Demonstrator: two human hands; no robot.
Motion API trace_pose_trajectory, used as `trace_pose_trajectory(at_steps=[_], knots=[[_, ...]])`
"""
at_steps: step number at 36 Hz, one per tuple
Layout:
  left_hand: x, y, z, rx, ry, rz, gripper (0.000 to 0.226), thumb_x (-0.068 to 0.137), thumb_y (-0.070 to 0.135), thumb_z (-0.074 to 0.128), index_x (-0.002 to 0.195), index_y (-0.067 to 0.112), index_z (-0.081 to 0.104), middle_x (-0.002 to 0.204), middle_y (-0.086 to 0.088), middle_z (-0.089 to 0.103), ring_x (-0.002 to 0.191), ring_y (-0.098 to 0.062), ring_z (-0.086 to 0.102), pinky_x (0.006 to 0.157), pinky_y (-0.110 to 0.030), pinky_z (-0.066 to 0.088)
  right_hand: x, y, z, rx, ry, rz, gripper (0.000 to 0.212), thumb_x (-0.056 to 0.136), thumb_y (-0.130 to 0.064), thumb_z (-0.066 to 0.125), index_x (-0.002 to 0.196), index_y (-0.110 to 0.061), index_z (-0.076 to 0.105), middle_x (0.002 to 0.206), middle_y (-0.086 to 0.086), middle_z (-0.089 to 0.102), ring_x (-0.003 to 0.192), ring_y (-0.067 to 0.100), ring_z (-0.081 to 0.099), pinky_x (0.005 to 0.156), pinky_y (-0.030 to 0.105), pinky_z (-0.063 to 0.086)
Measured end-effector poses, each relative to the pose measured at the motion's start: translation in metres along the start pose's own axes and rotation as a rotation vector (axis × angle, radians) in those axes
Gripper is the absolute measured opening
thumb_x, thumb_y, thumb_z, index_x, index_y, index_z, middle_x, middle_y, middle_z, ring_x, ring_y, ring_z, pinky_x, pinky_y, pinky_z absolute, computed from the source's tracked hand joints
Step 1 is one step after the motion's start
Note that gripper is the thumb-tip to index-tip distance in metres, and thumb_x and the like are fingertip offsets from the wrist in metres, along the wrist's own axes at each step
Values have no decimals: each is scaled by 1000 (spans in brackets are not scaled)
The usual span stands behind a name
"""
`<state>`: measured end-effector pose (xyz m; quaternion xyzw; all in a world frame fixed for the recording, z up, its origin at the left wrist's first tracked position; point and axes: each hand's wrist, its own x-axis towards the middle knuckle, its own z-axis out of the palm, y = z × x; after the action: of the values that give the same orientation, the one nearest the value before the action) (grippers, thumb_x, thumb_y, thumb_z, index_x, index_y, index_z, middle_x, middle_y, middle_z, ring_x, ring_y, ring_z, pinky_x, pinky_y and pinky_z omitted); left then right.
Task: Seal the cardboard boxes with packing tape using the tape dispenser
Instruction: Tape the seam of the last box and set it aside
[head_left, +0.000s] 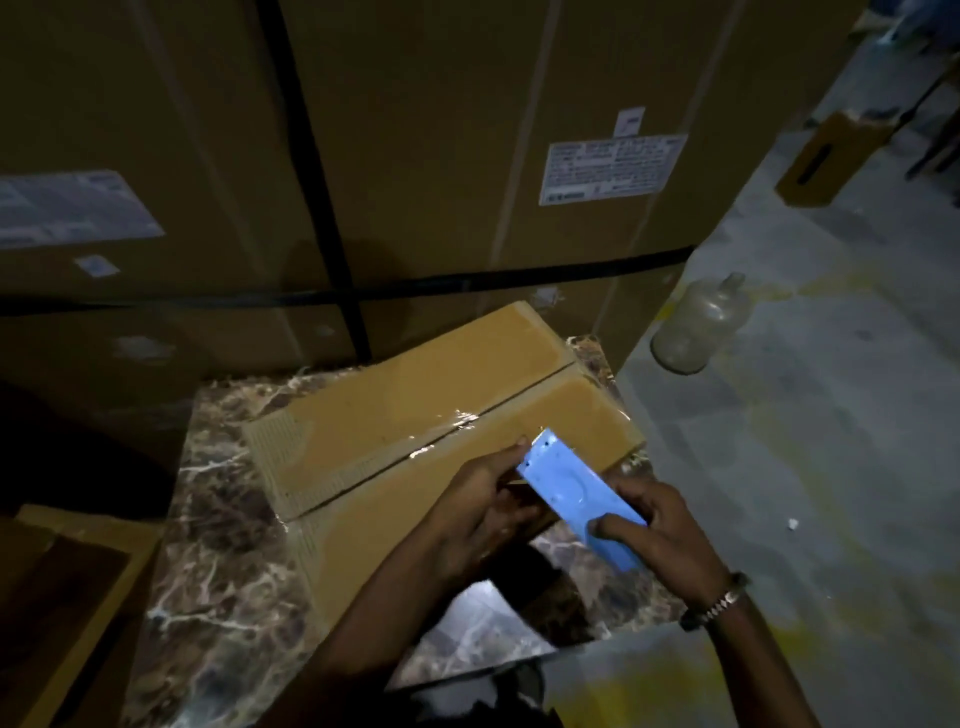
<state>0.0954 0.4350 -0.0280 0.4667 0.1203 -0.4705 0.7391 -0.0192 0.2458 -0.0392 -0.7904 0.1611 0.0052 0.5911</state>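
step: taping seam, judged | flat brown cardboard box (441, 415) on marble-patterned table (218, 561) | right hand (670, 535) grips light-blue plastic tape dispenser (576, 499), left hand (483, 504) holds its front | next: pull along seam

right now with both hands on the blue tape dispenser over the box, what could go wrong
1. The left hand pinches right at the blue tape dispenser's front edge; if a blade sits there, it may nick a finger.
2. The shiny tape on the cardboard box seam looks wrinkled, so it may seal badly.
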Motion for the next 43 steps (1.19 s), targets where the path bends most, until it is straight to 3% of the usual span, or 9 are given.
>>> trace_pose_trajectory(at_steps=[3, 8, 11, 15, 19, 27, 33, 37, 43], knots=[[-9, 20, -32, 40, -3, -28, 33, 93, 43, 70, 111, 15, 76, 112, -10, 72, 92, -22, 69, 88, -35, 54, 11, -17, 33, 14, -104, -31, 40, 79, -35, 74, 89, 3, 66, 88, 27, 61, 75, 23, 61, 66, 35, 40], [-25, 45, -100, -132, -69, -101, 32, 94, 35, 74, 119, 15, 76, 122, -7, 70, 111, -22, 66, 90, -37, 61, 20, -35, 80, 127, -176, -57, 47, 80, -34, 70, 87, 11, 60, 84, 31, 49, 67, 29, 51, 65, 33, 35], [-40, 53, -133, -148, -82, -99, 26, 90, 19, 75, 114, 9, 80, 116, -8, 73, 100, -19, 72, 88, -36, 63, 24, -43, 107, 173, -227, -46, 45, 81, -34, 70, 90, 9, 62, 88, 32, 53, 73, 39, 54, 69, 39, 36], [-47, 61, -176, 6, -15, -15, 32, 97, 8, 69, 125, -5, 71, 106, -15, 71, 85, -18, 71, 71, -27, 61, 33, -61, 144, 165, -285, -28, 35, 80, -33, 69, 81, 1, 60, 78, 14, 49, 68, 22, 47, 67, 36, 33], [-48, 76, -215, 138, 63, 35, 19, 98, 0, 65, 115, -3, 73, 100, -20, 68, 75, -19, 65, 63, -24, 57, 41, -69, 179, 163, -312, -17, 25, 79, -33, 70, 77, -10, 61, 75, -1, 49, 65, 18, 46, 63, 30, 33], [-34, 117, -290, 494, 198, 156, 17, 98, 2, 66, 91, 11, 79, 87, -15, 73, 71, -23, 62, 59, -26, 50, 60, -74, 254, 116, -265, 110, 53, 83, -47, 76, 105, 0, 69, 99, 28, 66, 85, 49, 63, 69, 41, 46], [-11, 143, -337, 735, 260, 143, 26, 94, -10, 56, 90, 5, 77, 86, -16, 74, 83, -29, 67, 79, -40, 55, 82, -90, 308, 34, -218, 225, 65, 75, -56, 72, 106, 0, 69, 97, 25, 67, 70, 32, 63, 56, 28, 43], [-3, 166, -354, 748, 268, 145, 23, 92, -15, 64, 84, 4, 74, 82, -14, 73, 73, -21, 67, 62, -23, 58, 92, -102, 332, -11, -184, 288, 40, 85, -44, 75, 99, -6, 72, 86, 15, 71, 67, 17, 62, 58, 28, 41], [10, 201, -391, 813, 402, 264, 16, 96, -3, 72, 81, 5, 71, 58, -1, 67, 49, -5, 62, 48, -14, 49, 87, -109, 349, -45, -122, 312, 56, 72, -54, 69, 92, -2, 68, 72, 10, 63, 60, 15, 57, 56, 27, 38]])
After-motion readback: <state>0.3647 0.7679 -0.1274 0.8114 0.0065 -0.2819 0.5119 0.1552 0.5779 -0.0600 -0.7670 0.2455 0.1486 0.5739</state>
